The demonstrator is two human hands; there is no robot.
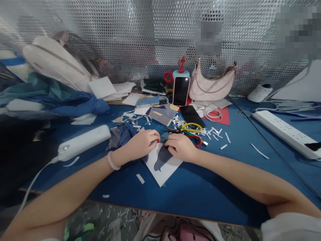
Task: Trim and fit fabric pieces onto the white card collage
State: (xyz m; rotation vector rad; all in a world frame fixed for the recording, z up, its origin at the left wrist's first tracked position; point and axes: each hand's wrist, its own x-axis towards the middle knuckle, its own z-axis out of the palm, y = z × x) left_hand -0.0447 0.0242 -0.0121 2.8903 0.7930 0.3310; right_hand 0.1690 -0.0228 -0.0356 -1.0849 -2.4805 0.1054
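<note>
Grey cutout point(162, 157) runs far to near, tip near-left; left hand point(141, 144) and right hand point(179, 147) pinch its far end.

We note that our left hand point(141, 144) and right hand point(181, 147) hide the top of the grey piece point(162, 158) they pinch, the power strip point(286, 132) runs off the right edge, and two patches point(208, 37) are blurred.

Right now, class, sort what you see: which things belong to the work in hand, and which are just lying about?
In hand: grey cut-out, held by left hand and right hand; white sheet under it; yellow-handled scissors beside.
Lying about: phone, pink handbag, power strip, power bank.
</note>
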